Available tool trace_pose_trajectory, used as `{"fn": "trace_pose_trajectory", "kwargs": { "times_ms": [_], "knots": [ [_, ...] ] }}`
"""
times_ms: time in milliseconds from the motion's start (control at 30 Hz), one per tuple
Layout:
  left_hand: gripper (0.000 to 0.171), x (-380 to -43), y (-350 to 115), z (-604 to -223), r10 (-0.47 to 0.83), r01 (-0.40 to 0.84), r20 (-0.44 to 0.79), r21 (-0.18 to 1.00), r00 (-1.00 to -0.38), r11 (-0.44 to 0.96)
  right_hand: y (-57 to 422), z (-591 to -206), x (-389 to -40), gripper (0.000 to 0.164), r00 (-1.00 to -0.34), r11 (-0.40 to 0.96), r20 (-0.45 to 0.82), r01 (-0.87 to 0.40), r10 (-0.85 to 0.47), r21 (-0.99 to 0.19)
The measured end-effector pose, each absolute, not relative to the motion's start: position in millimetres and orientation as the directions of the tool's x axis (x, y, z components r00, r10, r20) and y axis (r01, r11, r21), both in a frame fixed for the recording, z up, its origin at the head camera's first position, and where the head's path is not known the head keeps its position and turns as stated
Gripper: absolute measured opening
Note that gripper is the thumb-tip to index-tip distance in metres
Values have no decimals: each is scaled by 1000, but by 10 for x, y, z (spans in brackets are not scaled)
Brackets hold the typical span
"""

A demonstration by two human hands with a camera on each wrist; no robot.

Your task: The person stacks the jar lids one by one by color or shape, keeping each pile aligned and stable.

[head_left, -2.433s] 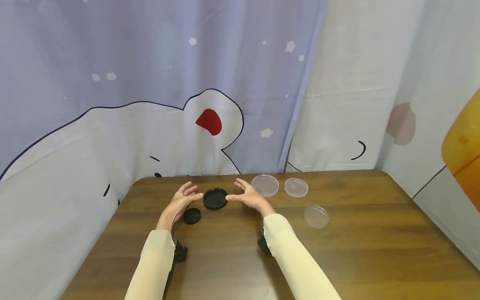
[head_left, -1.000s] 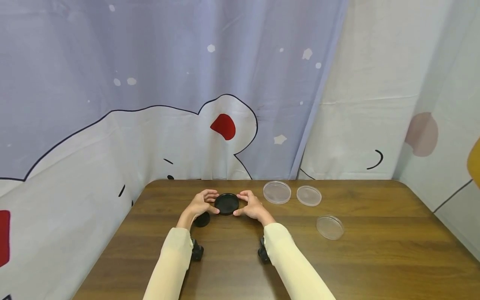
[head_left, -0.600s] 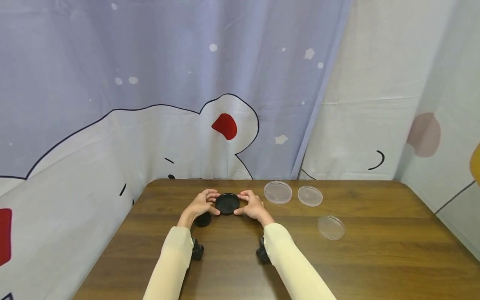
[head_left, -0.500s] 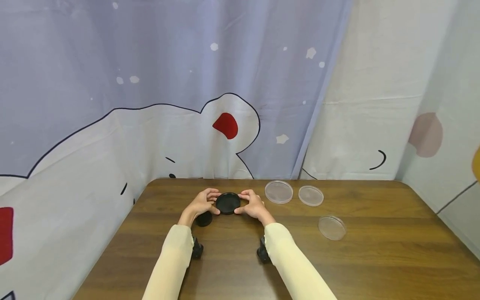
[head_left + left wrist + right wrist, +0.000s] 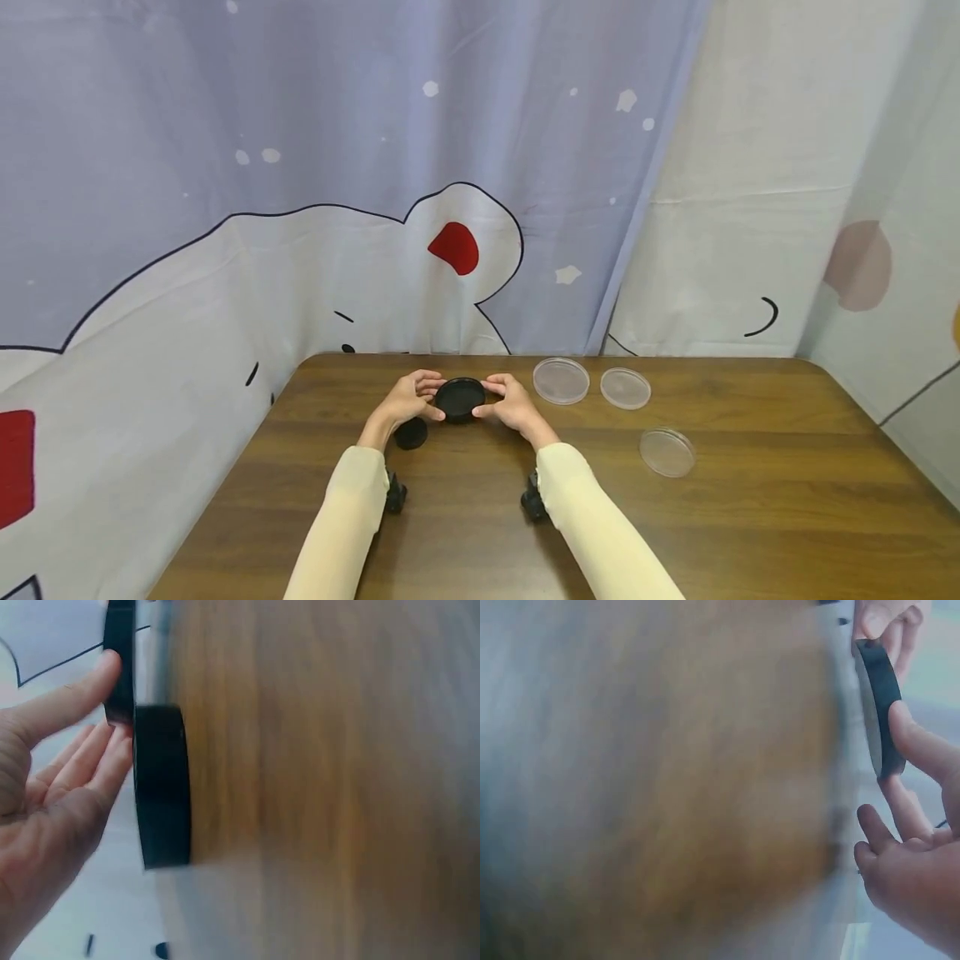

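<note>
A black round shallow dish (image 5: 460, 402) is held level between both hands in the head view. My left hand (image 5: 408, 397) grips its left rim, thumb in front and fingers behind. On the opposite side my right hand (image 5: 514, 405) pinches the rim in the same way. The right wrist view shows the dish (image 5: 885, 705) tilted in frame, its pale underside visible and apart from the table. Close below my left hand lies a smaller black round dish (image 5: 411, 434), partly covered by that hand; the left wrist view shows the smaller dish's side wall (image 5: 163, 787) large.
Three clear round dishes lie to the right: a large clear dish (image 5: 561, 381) near the back edge, a smaller clear dish (image 5: 626, 388) beside it, and another clear dish (image 5: 667, 452) nearer the front. A printed curtain (image 5: 375, 275) hangs behind the brown wooden table (image 5: 465, 533).
Both hands, first spread apart, have closed on the larger black dish from either side. Since then it has risen slightly off the table. The head view has also shifted.
</note>
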State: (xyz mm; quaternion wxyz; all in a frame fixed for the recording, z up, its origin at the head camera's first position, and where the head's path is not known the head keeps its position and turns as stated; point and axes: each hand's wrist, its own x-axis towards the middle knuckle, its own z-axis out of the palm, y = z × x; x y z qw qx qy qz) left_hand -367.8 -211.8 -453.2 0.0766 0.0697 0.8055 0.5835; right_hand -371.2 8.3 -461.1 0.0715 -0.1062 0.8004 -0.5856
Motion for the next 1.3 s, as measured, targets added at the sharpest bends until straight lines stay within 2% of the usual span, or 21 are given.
{"fn": "trace_pose_trajectory", "kwargs": {
  "times_ms": [133, 433, 600, 833, 1000, 1300],
  "knots": [
    [78, -3635, -2109, -4429, 212, 54, -9, 955, -977, 291, 115, -4483, -3673, 68, -966, 253, 25, -92, -257, -963],
    [76, -3544, -2031, -4203, 233, 124, 59, 954, -971, 274, 225, -4230, -3624, 66, -962, 271, 73, -146, -262, -952],
    [73, -3449, -1946, -4135, 249, 149, 82, 952, -965, 266, 374, -4130, -3561, 62, -946, 278, 99, -190, -309, -942],
    [69, -3244, -1720, -4125, 290, 163, 90, 957, -953, 241, 735, -3997, -3379, 64, -915, 378, 79, -240, -395, -894],
    [70, -3167, -1557, -4058, 308, 214, 125, 937, -943, 275, 900, -3957, -3280, 65, -909, 409, 96, -274, -405, -871],
    [70, -3080, -1403, -4118, 351, 221, 108, 928, -930, 301, 1098, -4016, -3160, 65, -893, 461, 101, -319, -438, -828]
  ]
}}
